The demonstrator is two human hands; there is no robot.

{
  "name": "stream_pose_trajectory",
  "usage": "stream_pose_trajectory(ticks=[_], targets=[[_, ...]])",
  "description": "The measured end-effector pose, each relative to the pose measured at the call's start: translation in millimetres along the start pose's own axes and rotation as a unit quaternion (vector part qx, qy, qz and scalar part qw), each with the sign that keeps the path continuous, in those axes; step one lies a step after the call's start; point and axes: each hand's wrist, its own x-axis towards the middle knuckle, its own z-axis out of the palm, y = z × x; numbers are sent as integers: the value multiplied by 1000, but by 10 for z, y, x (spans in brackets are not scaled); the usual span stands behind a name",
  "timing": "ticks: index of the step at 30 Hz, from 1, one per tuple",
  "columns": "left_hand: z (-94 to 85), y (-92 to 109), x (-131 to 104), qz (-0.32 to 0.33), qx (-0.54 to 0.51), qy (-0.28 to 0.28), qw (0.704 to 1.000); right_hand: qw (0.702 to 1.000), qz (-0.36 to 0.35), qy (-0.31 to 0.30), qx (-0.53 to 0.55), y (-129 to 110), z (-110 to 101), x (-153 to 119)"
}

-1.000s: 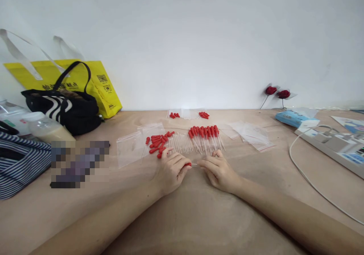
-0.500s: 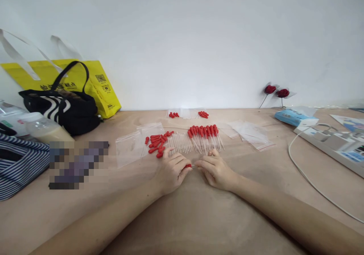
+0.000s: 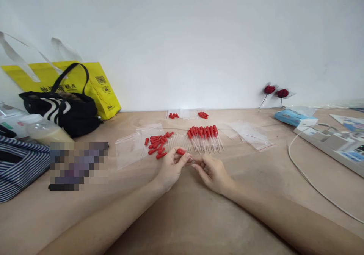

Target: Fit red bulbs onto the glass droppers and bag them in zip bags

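Note:
Between the thumb and fingers of my left hand (image 3: 170, 167) is a red rubber dropper bulb (image 3: 181, 151), its rounded end pointing up and left. My right hand (image 3: 214, 172) pinches the thin clear dropper tube (image 3: 192, 161) by the bulb's narrow end; fingers hide most of the tube. Just beyond my hands lies a row of bare clear tubes (image 3: 176, 139). To its right are several droppers (image 3: 209, 132) with red bulbs on their tubes. Loose red bulbs (image 3: 155, 141) lie in a pile left of the tubes.
Clear zip bags (image 3: 129, 150) lie at left, and more bags (image 3: 251, 133) at right. Against the wall is another bag (image 3: 184, 113) with red bulbs. A yellow bag (image 3: 109, 96), black handbag (image 3: 76, 114) and bottle (image 3: 48, 130) stand left; tissues (image 3: 292, 116), a power strip (image 3: 335, 149) and cable are right.
Both hands have turned and closed in toward each other. The bulb and tube, level before, now tilt with the bulb raised, and more of the bulb shows.

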Motion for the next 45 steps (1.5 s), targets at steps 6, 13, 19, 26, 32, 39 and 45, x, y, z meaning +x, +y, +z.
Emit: stream_pose_trajectory(ticks=[6,13,19,26,32,39,45], targets=[[-632,578,388,-91,105,93,986,999,-14,-8,-48,111,-103,10],[-1428,532,663,-158,322,148,922,985,43,-61,-153,290,-197,23],[-1533,285,724,-149,361,132,911,977,42,-93,-190,225,-211,51],[-1459,409,675,-6,536,82,840,977,44,-90,-188,230,-203,51],[-1069,506,514,145,656,-111,732,977,42,-87,-188,224,-199,48],[-976,479,477,150,680,-132,706,977,36,-92,-189,248,-206,51],[-544,431,271,182,565,-23,804,990,139,-29,-2,153,-131,81]])
